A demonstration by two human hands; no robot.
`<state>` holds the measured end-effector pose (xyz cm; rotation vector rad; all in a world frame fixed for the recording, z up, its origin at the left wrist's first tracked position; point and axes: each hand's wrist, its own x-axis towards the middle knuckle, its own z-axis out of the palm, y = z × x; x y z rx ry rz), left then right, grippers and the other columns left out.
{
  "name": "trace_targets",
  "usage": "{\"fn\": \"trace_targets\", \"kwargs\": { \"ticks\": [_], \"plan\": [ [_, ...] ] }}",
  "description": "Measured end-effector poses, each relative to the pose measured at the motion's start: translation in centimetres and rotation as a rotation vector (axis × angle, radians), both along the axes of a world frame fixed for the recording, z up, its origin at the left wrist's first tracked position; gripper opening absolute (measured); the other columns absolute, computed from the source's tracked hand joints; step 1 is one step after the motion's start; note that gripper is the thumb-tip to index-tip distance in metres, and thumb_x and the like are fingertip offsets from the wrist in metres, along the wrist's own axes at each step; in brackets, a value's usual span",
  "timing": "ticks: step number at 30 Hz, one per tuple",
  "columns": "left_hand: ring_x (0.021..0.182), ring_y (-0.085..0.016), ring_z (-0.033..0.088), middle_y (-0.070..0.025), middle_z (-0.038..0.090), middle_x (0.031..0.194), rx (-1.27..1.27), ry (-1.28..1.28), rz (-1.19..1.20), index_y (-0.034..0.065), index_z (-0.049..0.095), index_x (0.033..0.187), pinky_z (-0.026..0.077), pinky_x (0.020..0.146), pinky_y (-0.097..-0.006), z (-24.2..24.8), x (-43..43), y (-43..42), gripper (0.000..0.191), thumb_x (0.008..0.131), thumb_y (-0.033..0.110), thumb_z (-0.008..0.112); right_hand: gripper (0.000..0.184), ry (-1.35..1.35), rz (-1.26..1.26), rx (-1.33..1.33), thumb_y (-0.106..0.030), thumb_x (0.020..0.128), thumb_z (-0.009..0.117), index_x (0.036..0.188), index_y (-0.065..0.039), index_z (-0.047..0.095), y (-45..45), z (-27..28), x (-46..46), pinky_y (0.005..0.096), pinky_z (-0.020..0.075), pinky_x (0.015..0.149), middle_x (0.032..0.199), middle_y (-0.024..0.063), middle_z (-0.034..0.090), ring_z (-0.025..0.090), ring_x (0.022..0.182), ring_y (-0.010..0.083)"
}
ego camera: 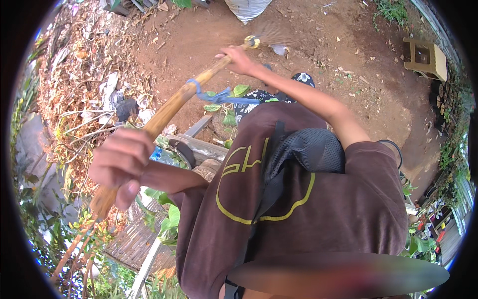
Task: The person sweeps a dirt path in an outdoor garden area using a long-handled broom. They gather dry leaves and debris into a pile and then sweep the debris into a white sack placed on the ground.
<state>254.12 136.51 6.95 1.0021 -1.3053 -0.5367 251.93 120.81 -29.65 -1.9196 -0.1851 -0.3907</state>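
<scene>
Both my hands grip one long wooden broom handle [171, 106], which slants from lower left to upper centre. My left hand [121, 160], somewhat blurred, is wrapped around its top end. Farther down, close to the broom head, my right hand [239, 61] holds the shaft with the arm stretched out. A blue strip [220, 98] is knotted around the handle between the hands. Past my right hand, a yellow and dark binding [252, 42] holds the thin brown bristles [274, 35], blurred over the bare soil. Beside the bristles lies a piece of clear plastic [280, 49].
Dry leaves and litter [86, 71] spread along the left, with a black plastic bag [127, 109] among them. A white sack [248, 9] stands at the top. Wooden planks [203, 145] and leafy plants [171, 220] are close on my left. A small wooden stool [435, 59] sits far right.
</scene>
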Motion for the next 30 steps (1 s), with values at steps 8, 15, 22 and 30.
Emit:
{"fn": "trace_targets", "kwargs": {
  "ticks": [8,15,22,30],
  "plan": [
    [0.028,-0.006,0.026,0.0038,0.030,0.036,-0.131,0.047,0.083,0.0110,0.027,0.051,0.025,0.030,-0.0194,5.0,-0.8,3.0,0.031,0.066,0.008,0.054,0.014,0.011,-0.001,0.050,-0.012,0.072,0.069,0.080,-0.006,0.060,3.3,6.2,0.5,0.0444,0.0429,0.065,0.072,0.0130,0.058,0.057,0.072,0.0345],
    [0.029,-0.006,0.028,0.0027,0.035,0.036,-0.215,0.177,-0.145,0.0116,0.029,0.049,0.032,0.032,-0.0184,5.4,1.6,-3.5,0.028,0.064,0.005,0.052,0.018,0.155,-0.290,-0.117,-0.004,0.067,0.065,0.085,-0.007,0.062,-8.4,11.2,-7.1,0.0464,0.0436,0.069,0.075,0.0134,0.060,0.058,0.076,0.0357],
    [0.029,-0.010,0.024,0.0027,0.029,0.036,-0.177,0.319,-0.374,0.0108,0.030,0.051,0.023,0.034,-0.0241,-5.5,0.5,-20.2,0.028,0.063,0.015,0.055,0.018,0.416,-0.711,-0.267,0.000,0.068,0.064,0.085,-0.004,0.062,-22.8,5.3,-19.8,0.0421,0.0486,0.078,0.081,0.0145,0.065,0.061,0.083,0.0335],
    [0.046,-0.016,0.029,0.0002,0.031,0.050,0.062,0.441,-0.470,0.0100,0.037,0.056,0.032,0.051,-0.0340,-18.1,-8.6,-31.4,0.020,0.058,0.020,0.054,0.012,0.735,-0.960,-0.348,-0.023,0.083,0.058,0.087,-0.014,0.066,-30.5,-4.8,-32.2,0.0483,0.0387,0.076,0.087,0.0096,0.067,0.061,0.091,0.0301]
  ]
}}
